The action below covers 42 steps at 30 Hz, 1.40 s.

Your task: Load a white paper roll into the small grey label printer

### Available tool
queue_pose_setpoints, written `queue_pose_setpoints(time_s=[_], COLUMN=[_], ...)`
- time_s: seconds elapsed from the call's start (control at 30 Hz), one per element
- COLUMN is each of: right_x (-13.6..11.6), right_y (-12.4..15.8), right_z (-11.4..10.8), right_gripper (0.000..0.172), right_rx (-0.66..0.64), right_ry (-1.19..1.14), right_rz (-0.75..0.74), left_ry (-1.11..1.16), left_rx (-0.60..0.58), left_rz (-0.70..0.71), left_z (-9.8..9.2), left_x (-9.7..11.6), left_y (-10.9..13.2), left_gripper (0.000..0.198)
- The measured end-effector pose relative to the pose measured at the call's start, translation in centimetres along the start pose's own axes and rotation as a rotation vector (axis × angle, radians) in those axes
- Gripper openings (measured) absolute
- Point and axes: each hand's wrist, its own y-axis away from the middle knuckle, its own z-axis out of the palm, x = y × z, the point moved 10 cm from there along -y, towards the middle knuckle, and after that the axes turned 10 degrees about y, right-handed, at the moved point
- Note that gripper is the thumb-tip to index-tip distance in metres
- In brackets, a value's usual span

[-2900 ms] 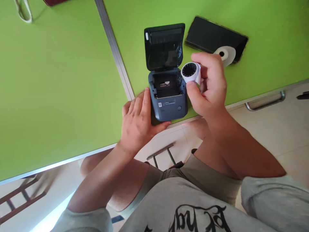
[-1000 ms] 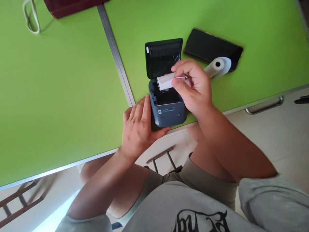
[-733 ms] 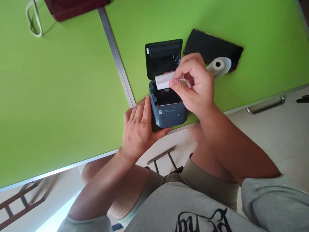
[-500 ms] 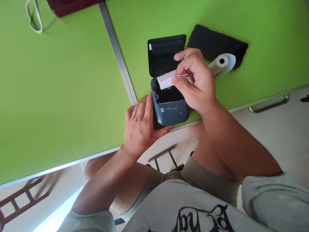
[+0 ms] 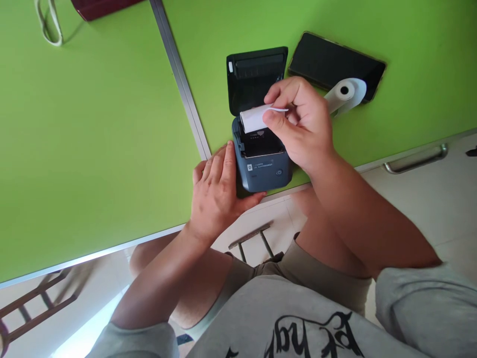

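A small dark blue portable label printer [image 5: 265, 174] sits near the table's front edge with its black lid [image 5: 257, 82] swung up. My left hand [image 5: 216, 186] steadies it, fingers along its left side and thumb across its front. Between thumb and fingers my right hand [image 5: 301, 119] pinches a white paper roll [image 5: 257, 118] at its loose end, over the printer's open compartment. My palm and fingers hide the roll's right end. Further right, a second white paper roll [image 5: 337, 94] lies partly unrolled against a black smartphone [image 5: 335, 62].
A metal strip [image 5: 179, 74] divides the green tabletop [image 5: 93, 139]. At the far left are a dark red object [image 5: 100, 7] and a white cord loop [image 5: 50, 30]. A metal handle [image 5: 415, 159] juts from the table's front on the right. Stool frames [image 5: 37, 303] stand below.
My right hand has tilted the pinched paper roll slightly and raised it a little from the compartment. My left hand keeps its place on the printer. The whole view has shifted slightly.
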Motion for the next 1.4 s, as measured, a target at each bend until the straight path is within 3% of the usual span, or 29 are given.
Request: queue_pose_setpoints(time_s=[0.23, 0.43, 0.67, 1.07, 1.2, 1.4], right_x=[0.3, 0.6, 0.4, 1.2, 0.3, -1.1], right_y=[-0.4, -0.5, 0.1, 0.1, 0.4, 0.7], right_z=[0.8, 0.1, 0.6, -0.1, -0.2, -0.4], right_gripper=[0.05, 0.044, 0.033, 0.03, 0.028, 0.012], right_rx=[-0.087, -0.127, -0.223, -0.172, -0.191, -0.229], right_ry=[0.015, 0.048, -0.038, 0.022, -0.005, -0.002], right_rz=[0.013, 0.001, -0.002, 0.031, 0.03, -0.049], left_ry=[0.014, 0.025, 0.024, 0.022, 0.007, -0.017], left_rx=[-0.01, -0.011, -0.001, -0.013, 0.007, 0.055], left_rz=[-0.022, -0.021, 0.007, -0.02, 0.003, 0.065], left_z=[0.1, 0.0, -0.1, 0.1, 0.0, -0.4], left_x=[-0.2, 0.0, 0.2, 0.0, 0.0, 0.6], left_y=[0.0, 0.0, 0.0, -0.1, 0.0, 0.1], left_gripper=[0.11, 0.107, 0.109, 0.108, 0.108, 0.109])
